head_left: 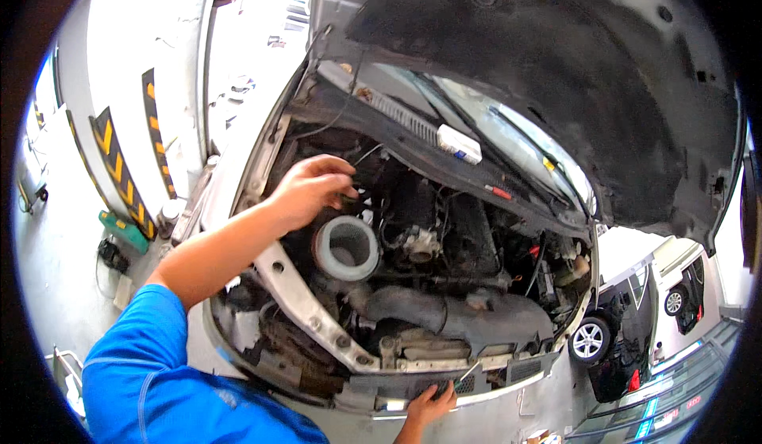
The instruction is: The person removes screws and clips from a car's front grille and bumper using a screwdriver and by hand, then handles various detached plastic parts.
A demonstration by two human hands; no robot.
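Note:
My left hand [316,190] is over the left side of a car's engine bay, its fingers bent inward. Whatever it pinches, if anything, is hidden by the fingers. Just beyond the knuckles a thin light rod [367,155] shows; I cannot tell if the hand touches it. Below the hand sits a round grey air filter [347,248] with an open centre. At the car's front edge, my right hand [432,405] is closed around the handle of what looks like a screwdriver [468,375], its slim shaft pointing up and right.
The raised hood [540,55] hangs over the bay. A white box [459,144] and a small red object [498,192] lie below the windshield. A broad black air duct [468,317] runs along the front. A green case [124,231] stands on the floor at left.

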